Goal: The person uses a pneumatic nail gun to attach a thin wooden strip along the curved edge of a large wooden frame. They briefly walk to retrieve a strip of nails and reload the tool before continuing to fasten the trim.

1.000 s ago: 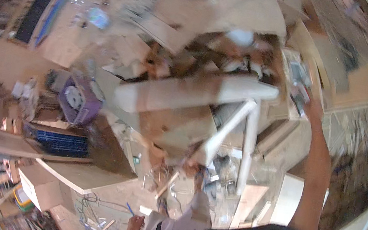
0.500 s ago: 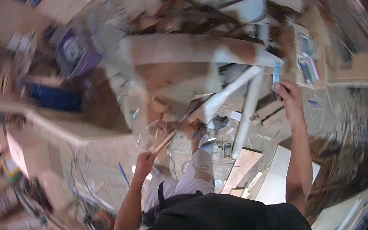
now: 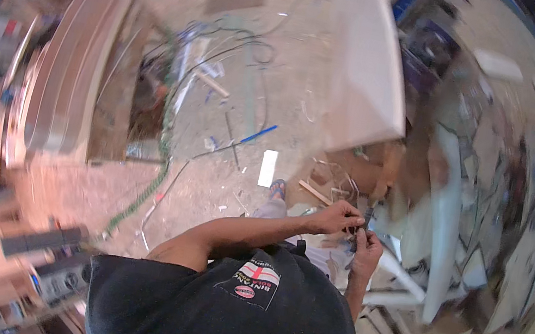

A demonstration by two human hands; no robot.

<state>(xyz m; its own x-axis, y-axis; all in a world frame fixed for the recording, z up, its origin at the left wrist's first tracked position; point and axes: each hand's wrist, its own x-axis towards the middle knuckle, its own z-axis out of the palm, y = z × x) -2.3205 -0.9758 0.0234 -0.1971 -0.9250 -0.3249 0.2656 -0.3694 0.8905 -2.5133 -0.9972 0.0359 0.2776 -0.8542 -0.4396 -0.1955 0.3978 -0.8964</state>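
Note:
My left hand (image 3: 338,218) reaches across to the right, its fingers closed and brought up to a slim dark object (image 3: 366,217). Just below, my right hand (image 3: 367,250) is closed around the lower part of that same object, thumb pressed along it. Its exact kind is too small and blurred to tell. A thin wooden stick (image 3: 315,191) points toward the back of my left hand; whether the hand grips it or it lies beyond cannot be made out.
A pale board panel (image 3: 371,64) juts in at top centre. A blue stick (image 3: 259,134) and a white rectangular piece (image 3: 268,168) lie on the floor. Green cord (image 3: 135,204) runs along the left, near curved wooden parts (image 3: 69,68). White bars (image 3: 442,233) and scraps crowd the right.
The view has swung round toward the left part of the workshop. My hands, wide apart before, are now together; the right brought over its slim blue-and-dark object, while the left had held a wooden stick.

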